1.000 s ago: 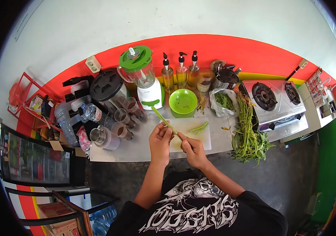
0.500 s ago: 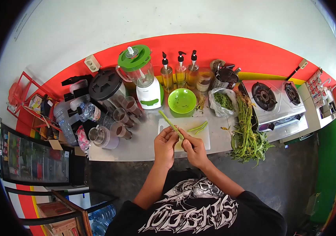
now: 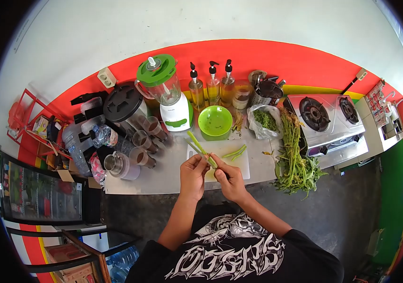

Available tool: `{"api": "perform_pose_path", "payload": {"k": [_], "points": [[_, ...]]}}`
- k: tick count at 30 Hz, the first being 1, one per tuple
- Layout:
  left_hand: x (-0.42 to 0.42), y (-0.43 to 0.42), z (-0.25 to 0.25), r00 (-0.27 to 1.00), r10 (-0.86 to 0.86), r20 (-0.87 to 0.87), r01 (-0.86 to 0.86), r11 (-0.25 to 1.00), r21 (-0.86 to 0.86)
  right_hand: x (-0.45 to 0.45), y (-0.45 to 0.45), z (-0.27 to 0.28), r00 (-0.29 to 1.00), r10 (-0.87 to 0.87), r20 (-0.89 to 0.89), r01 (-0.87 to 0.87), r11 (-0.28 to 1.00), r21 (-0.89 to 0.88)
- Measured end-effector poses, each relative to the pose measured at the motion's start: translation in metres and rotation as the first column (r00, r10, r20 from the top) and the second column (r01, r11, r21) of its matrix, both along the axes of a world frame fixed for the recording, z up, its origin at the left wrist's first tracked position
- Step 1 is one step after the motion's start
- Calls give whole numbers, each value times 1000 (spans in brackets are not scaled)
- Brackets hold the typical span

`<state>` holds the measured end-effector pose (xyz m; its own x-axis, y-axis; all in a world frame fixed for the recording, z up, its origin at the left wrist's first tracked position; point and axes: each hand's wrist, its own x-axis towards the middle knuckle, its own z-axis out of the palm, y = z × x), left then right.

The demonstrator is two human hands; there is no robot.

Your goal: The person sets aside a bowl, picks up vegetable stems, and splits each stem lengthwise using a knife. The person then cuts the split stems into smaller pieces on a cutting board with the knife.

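My left hand [image 3: 194, 175] is closed on a green stem [image 3: 197, 143] that points up and away over the cutting board. My right hand [image 3: 230, 180] pinches the lower end of the stem, close to the left fingertips. The stem looks split lengthwise, with two strips spread apart at its upper part. Under and behind the hands lies a white cutting board [image 3: 243, 170], with a few short green stem pieces [image 3: 235, 153] on it. Beyond the board stands a green bowl [image 3: 215, 121] with small green bits inside.
A blender [image 3: 175, 113], pump bottles [image 3: 213, 87] and brown-filled cups [image 3: 142, 157] stand behind and left. On the right are a bag of chopped greens [image 3: 264, 120], a heap of leafy stems [image 3: 298, 165] and a two-burner stove [image 3: 326, 122].
The single stem now shows two strips spreading apart at its far part. Both hands have come close together, and the camera view has shifted slightly.
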<state>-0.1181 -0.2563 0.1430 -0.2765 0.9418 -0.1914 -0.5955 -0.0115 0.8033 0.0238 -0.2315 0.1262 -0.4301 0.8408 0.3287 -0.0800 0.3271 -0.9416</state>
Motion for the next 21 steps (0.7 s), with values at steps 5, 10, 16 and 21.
{"api": "perform_pose_path", "payload": {"k": [5, 10, 16, 21], "points": [[9, -3, -2, 998, -1, 57, 1, 1000, -2, -5, 1, 3, 997, -55, -60, 60, 996, 71], [1, 1, 6, 999, 14, -41, -14, 1000, 11, 1, 0, 1, 1000, -19, 9, 19, 1000, -17], [12, 1, 11, 993, 22, -117, -25, 999, -31, 0, -1, -1, 1000, -12, 28, 12, 1000, 11], [9, -1, 5, 985, 68, -161, -64, 997, 32, 1, -4, -1, 999, -17, 42, 17, 1000, 1]]}}
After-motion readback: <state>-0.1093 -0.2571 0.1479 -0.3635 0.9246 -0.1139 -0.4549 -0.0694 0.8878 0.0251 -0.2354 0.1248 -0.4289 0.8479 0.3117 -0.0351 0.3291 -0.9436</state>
